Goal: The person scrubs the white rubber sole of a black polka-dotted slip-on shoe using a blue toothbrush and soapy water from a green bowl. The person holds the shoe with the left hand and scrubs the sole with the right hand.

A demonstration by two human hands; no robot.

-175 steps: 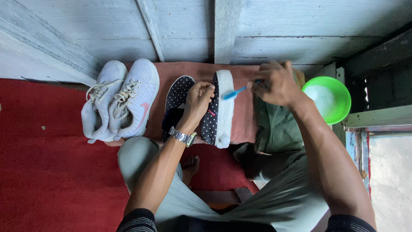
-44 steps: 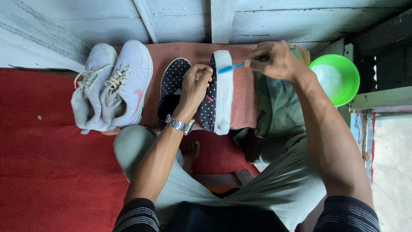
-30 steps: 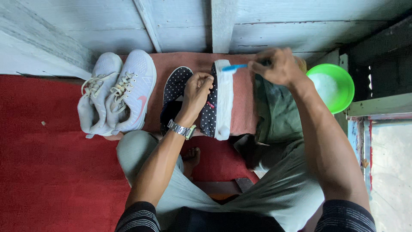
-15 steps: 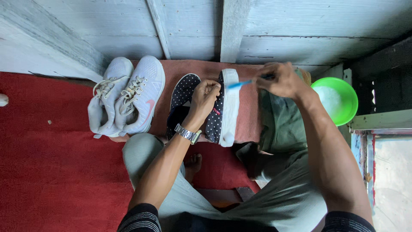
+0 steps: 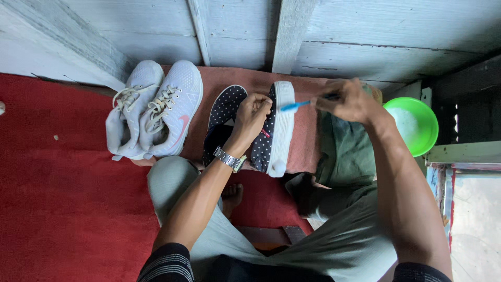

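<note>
Red carpet (image 5: pixel 62 209), grey plank wall (image 5: pixel 365 36) — spotted shoe (image 5: pixel 263 143), toothbrush (image 5: pixel 295 106).

Wall (image 5: pixel 360 36): weathered grey-white wooden planks with upright battens. Floor: red carpet (image 5: pixel 57 209). Dark recess (image 5: pixel 469 104) at right. Light: soft, even daylight.

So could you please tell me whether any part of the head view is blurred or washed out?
Head view: the right hand and blue toothbrush are slightly motion-blurred; the left hand and dotted shoe look sharp; the bottom-right corner is washed out.
</note>
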